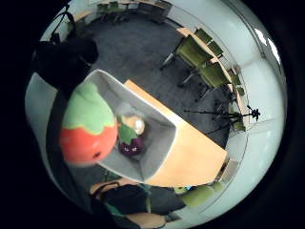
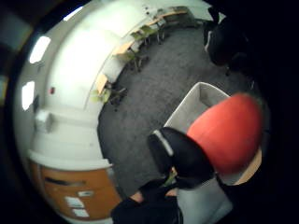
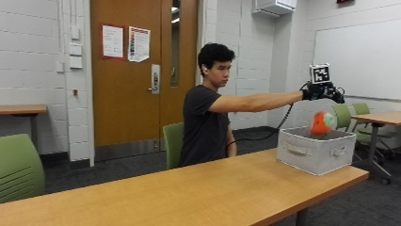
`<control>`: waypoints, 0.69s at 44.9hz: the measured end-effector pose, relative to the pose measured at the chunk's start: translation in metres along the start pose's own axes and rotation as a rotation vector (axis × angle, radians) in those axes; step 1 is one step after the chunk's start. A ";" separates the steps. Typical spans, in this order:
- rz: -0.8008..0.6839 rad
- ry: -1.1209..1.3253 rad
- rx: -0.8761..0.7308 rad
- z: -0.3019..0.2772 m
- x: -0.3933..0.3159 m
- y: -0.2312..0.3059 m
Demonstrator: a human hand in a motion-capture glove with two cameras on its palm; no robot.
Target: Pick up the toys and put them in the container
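From the outside view I see my right hand (image 3: pixel 324 91) above the container (image 3: pixel 313 150), fingers relaxed and holding nothing, with the red toy (image 3: pixel 323 123) in mid-air just over its rim. Only the little-finger palm view shows two toys (image 1: pixel 131 136) lying inside the container.

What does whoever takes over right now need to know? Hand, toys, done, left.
Gloved right hand: open, holds nothing, stretched out above the grey fabric container on the wooden table.
Red round plush toy with a green top: in the air below the hand, at the container's rim.
Done: a purple plush toy and a pale round toy lie inside.
Left: check the red one lands inside.
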State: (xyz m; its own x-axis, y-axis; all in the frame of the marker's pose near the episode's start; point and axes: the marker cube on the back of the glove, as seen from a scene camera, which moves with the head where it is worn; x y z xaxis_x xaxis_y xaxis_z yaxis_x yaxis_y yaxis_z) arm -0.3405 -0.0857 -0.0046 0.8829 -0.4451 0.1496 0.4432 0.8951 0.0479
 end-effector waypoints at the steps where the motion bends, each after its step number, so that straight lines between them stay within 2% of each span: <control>1: 0.003 0.001 -0.002 0.000 0.000 0.001; 4: -0.008 0.034 -0.007 0.000 0.007 0.006; 7: 0.084 0.188 -0.011 0.001 0.026 0.012; 10: 0.103 0.229 -0.015 -0.006 0.047 0.027; 15: -0.007 0.072 0.037 -0.025 0.070 0.062; 20: -0.039 0.219 0.040 -0.036 0.136 0.101; 23: -0.061 0.133 0.049 -0.045 0.154 0.126; 28: 0.158 0.243 0.065 -0.048 0.217 0.167; 31: 0.109 0.221 0.043 -0.048 0.246 0.200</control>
State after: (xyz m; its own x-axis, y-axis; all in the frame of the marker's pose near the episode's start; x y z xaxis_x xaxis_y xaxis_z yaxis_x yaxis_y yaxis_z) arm -0.0271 -0.0171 -0.0054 0.9396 -0.3363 -0.0635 0.3409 0.9362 0.0857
